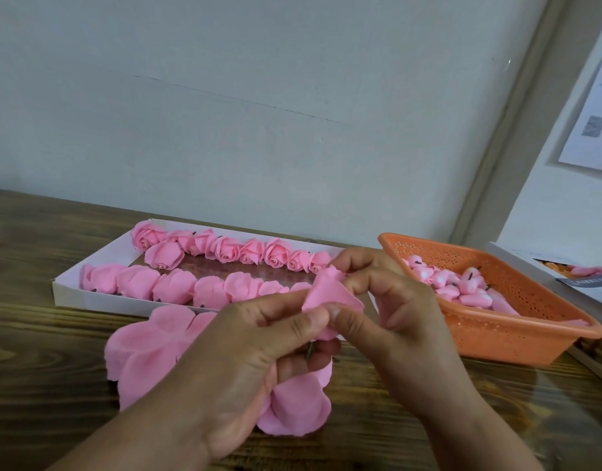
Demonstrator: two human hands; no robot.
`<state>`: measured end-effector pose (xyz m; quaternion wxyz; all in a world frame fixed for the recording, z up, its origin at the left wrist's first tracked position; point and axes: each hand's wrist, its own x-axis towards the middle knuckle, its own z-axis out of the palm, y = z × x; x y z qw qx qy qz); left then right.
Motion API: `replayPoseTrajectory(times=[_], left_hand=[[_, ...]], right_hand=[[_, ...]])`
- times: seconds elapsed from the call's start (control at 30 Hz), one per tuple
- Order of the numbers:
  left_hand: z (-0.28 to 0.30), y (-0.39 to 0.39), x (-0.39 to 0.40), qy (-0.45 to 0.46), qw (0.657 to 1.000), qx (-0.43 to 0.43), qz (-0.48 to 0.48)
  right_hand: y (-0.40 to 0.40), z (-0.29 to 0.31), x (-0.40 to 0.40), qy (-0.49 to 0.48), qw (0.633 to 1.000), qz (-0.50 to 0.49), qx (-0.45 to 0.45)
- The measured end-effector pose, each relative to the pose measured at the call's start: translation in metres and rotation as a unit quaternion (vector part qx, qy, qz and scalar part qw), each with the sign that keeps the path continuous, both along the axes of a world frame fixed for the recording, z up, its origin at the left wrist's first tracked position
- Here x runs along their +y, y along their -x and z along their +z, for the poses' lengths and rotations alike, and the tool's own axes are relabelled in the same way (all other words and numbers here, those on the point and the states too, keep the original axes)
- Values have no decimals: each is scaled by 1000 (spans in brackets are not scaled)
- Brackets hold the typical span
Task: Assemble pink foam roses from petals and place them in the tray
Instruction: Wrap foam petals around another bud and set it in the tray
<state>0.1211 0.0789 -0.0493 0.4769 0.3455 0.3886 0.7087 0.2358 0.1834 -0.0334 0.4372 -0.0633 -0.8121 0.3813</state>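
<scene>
1. One shallow white tray (68, 295) is seen at the left on the wooden table (38, 334). Two rows are laid in it: about nine finished roses (225, 249) in the far row, about seven petal-wrapped ones (172, 287) in the near row; the right ends are hidden by the hands.
2. A bare strip of patterned tray floor is left between the rows.
3. One loose stack of flat, matte, scalloped foam petals (146, 341) is spread on the table just before the tray's near edge.
4. One half-made rose (330, 294) is held above the petals: a petal is pinched by the left hand (245, 362) between thumb and forefinger, a dark stem showing below.
5. The opposite side is pinched by the curled fingers of the right hand (408, 311).
6. One orange perforated plastic basket (517, 338) stands at the right, holding many pink buds (462, 283), too heaped to be counted.
</scene>
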Motion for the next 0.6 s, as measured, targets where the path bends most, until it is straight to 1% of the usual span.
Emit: replayPoseTrajectory(times=[0.13,0.23,0.33,0.47,0.53,0.6], left_hand=[[1,-2,-1,0,1000,18,17],[-1,-2,1,12,999,2,34],[-2,-2,1,25,999,-9,39],[-3,-3,1,35,999,-4,33],[-2,-4,1,35,999,-1,32],[-1,-4,2,38,999,-18,24]], right_hand=[[0,0,0,3,1000,1,5],[1,0,-1,-3,1000,-4,-2],[3,-1,-3,-15,999,-29,9],[6,-2,-5,34,999,-30,31],[8,-3,-5,43,997,-52,33],[9,-5,-2,44,994,-90,41]])
